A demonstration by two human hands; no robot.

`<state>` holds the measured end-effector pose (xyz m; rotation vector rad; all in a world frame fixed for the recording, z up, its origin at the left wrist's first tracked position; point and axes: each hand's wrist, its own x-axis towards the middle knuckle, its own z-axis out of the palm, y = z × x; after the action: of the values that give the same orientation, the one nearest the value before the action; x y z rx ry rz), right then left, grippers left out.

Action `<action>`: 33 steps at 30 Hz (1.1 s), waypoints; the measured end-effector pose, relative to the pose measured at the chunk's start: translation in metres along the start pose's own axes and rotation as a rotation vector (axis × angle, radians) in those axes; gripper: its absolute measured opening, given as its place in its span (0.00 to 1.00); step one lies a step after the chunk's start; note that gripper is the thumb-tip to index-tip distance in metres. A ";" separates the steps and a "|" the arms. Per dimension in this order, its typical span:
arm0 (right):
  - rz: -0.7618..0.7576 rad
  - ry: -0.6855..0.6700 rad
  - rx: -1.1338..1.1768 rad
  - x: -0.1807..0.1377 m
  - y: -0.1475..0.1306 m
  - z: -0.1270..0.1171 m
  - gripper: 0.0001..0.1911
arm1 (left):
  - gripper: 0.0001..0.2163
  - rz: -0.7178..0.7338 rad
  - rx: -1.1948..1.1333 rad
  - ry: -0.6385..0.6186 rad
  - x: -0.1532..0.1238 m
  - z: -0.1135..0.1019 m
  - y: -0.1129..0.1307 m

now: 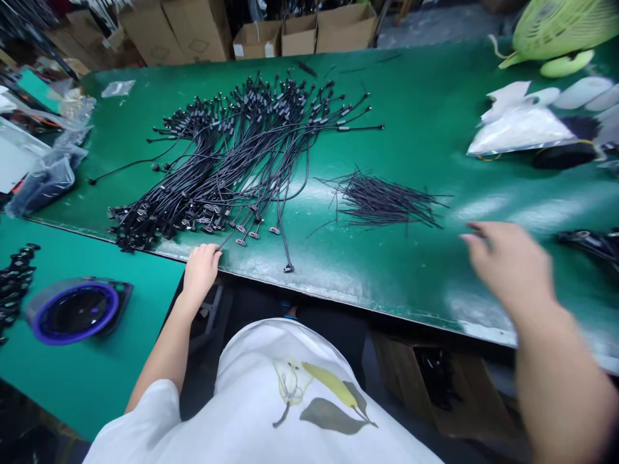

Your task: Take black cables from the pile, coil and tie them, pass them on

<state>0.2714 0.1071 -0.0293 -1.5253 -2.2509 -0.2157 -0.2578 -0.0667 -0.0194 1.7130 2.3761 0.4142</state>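
Note:
My left hand (202, 265) rests at the table's front edge, fingers closed, with a thin black strand reaching from the fingertips towards the cables. Just beyond it lies a large heap of black cables (232, 154), with flat connectors at the near end and small plugs at the far end. One cable connector (289, 268) sits apart near the edge. My right hand (507, 264) hovers over the right of the table, smeared by motion. Its thumb and forefinger point left towards a loose pile of thin black ties (387, 198); whether it holds anything is unclear.
A green fan (565, 32) and a white plastic bag (522, 129) stand at the back right. More black cables (590, 245) lie at the right edge. On the lower left table sits a purple-rimmed round thing (76, 310). Cardboard boxes (300, 35) line the far side.

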 end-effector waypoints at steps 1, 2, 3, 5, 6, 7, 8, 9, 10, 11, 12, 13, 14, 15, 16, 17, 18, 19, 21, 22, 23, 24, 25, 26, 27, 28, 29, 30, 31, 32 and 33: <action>-0.051 -0.105 0.108 0.006 -0.035 0.001 0.25 | 0.11 -0.017 -0.177 -0.036 -0.001 -0.006 0.003; -0.131 -0.163 0.208 0.012 -0.073 0.001 0.21 | 0.11 -0.045 -0.388 -0.083 -0.003 -0.013 0.007; -0.214 -0.195 0.293 0.017 -0.112 0.000 0.18 | 0.10 -0.084 -0.613 -0.143 -0.006 -0.020 0.013; -0.342 -0.259 0.434 0.028 -0.188 -0.004 0.18 | 0.10 -0.170 -1.015 -0.264 -0.016 -0.036 0.028; -0.397 -0.281 0.495 0.035 -0.223 -0.006 0.21 | 0.10 -0.199 -1.162 -0.317 -0.023 -0.044 0.036; -0.468 -0.312 0.542 0.043 -0.255 -0.005 0.24 | 0.10 -0.211 -1.268 -0.368 -0.032 -0.052 0.042; -0.540 -0.345 0.556 0.054 -0.283 -0.002 0.25 | 0.10 -0.202 -1.340 -0.416 -0.043 -0.060 0.046; -0.605 -0.383 0.538 0.067 -0.306 0.003 0.24 | 0.11 -0.174 -1.391 -0.448 -0.054 -0.068 0.048; -0.642 -0.424 0.488 0.082 -0.324 0.011 0.21 | 0.12 -0.122 -1.432 -0.462 -0.066 -0.076 0.048; -0.643 -0.457 0.422 0.098 -0.337 0.020 0.18 | 0.13 -0.059 -1.464 -0.449 -0.078 -0.083 0.044; -0.614 -0.479 0.357 0.115 -0.345 0.030 0.16 | 0.14 0.001 -1.483 -0.410 -0.089 -0.090 0.038; -0.574 -0.493 0.305 0.132 -0.349 0.039 0.15 | 0.15 0.043 -1.487 -0.345 -0.098 -0.095 0.029; -0.534 -0.500 0.267 0.148 -0.350 0.046 0.14 | 0.16 0.061 -1.470 -0.266 -0.104 -0.098 0.018; -0.507 -0.493 0.251 0.163 -0.348 0.050 0.14 | 0.17 0.051 -1.434 -0.177 -0.107 -0.098 0.006; -0.499 -0.464 0.259 0.175 -0.345 0.049 0.14 | 0.17 0.006 -1.387 -0.078 -0.107 -0.096 -0.006; -0.500 -0.406 0.291 0.184 -0.342 0.044 0.15 | 0.16 -0.068 -1.341 0.028 -0.104 -0.091 -0.016; -0.500 -0.319 0.338 0.191 -0.339 0.035 0.15 | 0.15 -0.156 -1.314 0.130 -0.100 -0.084 -0.024; -0.497 -0.214 0.399 0.195 -0.337 0.023 0.15 | 0.14 -0.251 -1.308 0.215 -0.094 -0.076 -0.030; -0.487 -0.014 0.528 0.198 -0.334 -0.005 0.14 | 0.16 -0.407 -1.407 0.278 -0.082 -0.059 -0.033; -0.495 0.034 0.575 0.198 -0.333 -0.018 0.13 | 0.17 -0.435 -1.482 0.224 -0.075 -0.052 -0.032; -0.530 0.043 0.608 0.197 -0.332 -0.028 0.13 | 0.16 -0.441 -1.558 0.157 -0.069 -0.046 -0.029; -0.590 0.021 0.623 0.194 -0.331 -0.035 0.12 | 0.16 -0.440 -1.635 0.088 -0.063 -0.041 -0.026; -0.660 -0.015 0.627 0.191 -0.331 -0.038 0.12 | 0.15 -0.435 -1.708 0.031 -0.058 -0.038 -0.023; -0.725 -0.058 0.630 0.188 -0.331 -0.038 0.12 | 0.15 -0.433 -1.764 -0.004 -0.053 -0.036 -0.020; -0.767 -0.101 0.646 0.184 -0.331 -0.037 0.12 | 0.14 -0.429 -1.809 -0.030 -0.049 -0.035 -0.017; -0.770 -0.135 0.687 0.181 -0.332 -0.036 0.13 | 0.14 -0.425 -1.841 -0.044 -0.046 -0.035 -0.015; -0.733 -0.154 0.759 0.177 -0.332 -0.036 0.13 | 0.13 -0.418 -1.857 -0.056 -0.045 -0.034 -0.013; -0.665 -0.154 0.850 0.175 -0.332 -0.038 0.14 | 0.13 -0.409 -1.861 -0.069 -0.045 -0.034 -0.011; -0.582 -0.142 0.940 0.174 -0.331 -0.043 0.14 | 0.13 -0.396 -1.853 -0.086 -0.046 -0.033 -0.010; -0.503 -0.131 1.009 0.174 -0.329 -0.051 0.14 | 0.13 -0.380 -1.837 -0.105 -0.047 -0.032 -0.009; -0.446 -0.125 1.047 0.177 -0.324 -0.060 0.15 | 0.14 -0.359 -1.812 -0.125 -0.049 -0.031 -0.008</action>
<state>-0.0667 0.1108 0.1314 -0.4913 -2.1579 0.8277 -0.2592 -0.1191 0.0066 0.3727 1.0709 1.5577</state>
